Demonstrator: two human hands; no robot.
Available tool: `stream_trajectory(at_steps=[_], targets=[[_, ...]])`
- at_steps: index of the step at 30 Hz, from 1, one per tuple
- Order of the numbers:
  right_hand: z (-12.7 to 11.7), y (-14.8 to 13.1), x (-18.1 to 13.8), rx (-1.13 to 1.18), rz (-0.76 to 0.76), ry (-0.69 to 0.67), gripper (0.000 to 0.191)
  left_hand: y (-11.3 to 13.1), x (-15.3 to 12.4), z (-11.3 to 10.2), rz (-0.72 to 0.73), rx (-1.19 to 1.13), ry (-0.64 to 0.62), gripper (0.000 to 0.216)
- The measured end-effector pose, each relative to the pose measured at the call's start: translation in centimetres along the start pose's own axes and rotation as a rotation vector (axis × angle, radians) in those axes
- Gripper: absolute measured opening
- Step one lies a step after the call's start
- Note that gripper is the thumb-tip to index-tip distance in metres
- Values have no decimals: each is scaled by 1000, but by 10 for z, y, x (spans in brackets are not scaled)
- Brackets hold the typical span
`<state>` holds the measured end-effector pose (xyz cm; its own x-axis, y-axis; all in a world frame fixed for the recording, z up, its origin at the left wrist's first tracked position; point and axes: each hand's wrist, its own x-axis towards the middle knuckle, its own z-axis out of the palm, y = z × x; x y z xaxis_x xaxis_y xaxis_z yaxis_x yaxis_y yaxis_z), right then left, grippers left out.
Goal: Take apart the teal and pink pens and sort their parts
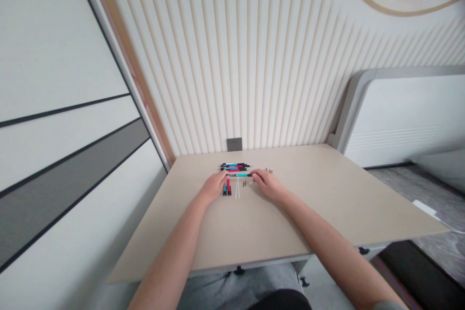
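Note:
My left hand (214, 186) and my right hand (267, 185) rest on the beige table (319, 203), closed on the two ends of a teal-and-black mechanical pen (239, 175). Behind it lie several assembled pens (235, 166) in teal, red and black. Under my left fingers stand short teal and red pen barrels (227, 188). Two thin white refills (237, 188) lie beside them. Small dark metal parts (244, 183) sit near my right hand, with more small parts (269, 170) farther back.
A square grey wall socket (234, 144) sits on the slatted cream wall behind the table. A white padded furniture piece (399, 121) stands at the right. A tall panelled cabinet (65, 106) fills the left side. My legs are under the table's near edge.

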<state>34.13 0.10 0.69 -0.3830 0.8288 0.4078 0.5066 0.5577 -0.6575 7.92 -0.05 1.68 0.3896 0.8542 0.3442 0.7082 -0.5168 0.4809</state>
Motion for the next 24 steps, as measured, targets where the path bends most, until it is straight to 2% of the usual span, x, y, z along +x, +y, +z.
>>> stream_trajectory(at_steps=[4,7,10,13,18,21,24], targets=[[0,-2,0,-32,-3,4,16,-3,0,1,16,15,-2,28],[0,-3,-1,-3,2,0,24,-6,0,3,18,13,2,28],[0,-6,-2,13,-23,-44,20,-8,1,5,33,0,3,27],[0,-9,-3,10,-22,-31,16,-7,1,5,47,2,3,26],[0,-8,-2,7,-35,-72,22,-4,1,4,34,-2,-5,27],[2,-7,-2,0,-20,-9,15,-4,1,4,39,2,-6,27],[1,-8,-2,15,-12,9,21,-6,1,4,35,-11,2,27]])
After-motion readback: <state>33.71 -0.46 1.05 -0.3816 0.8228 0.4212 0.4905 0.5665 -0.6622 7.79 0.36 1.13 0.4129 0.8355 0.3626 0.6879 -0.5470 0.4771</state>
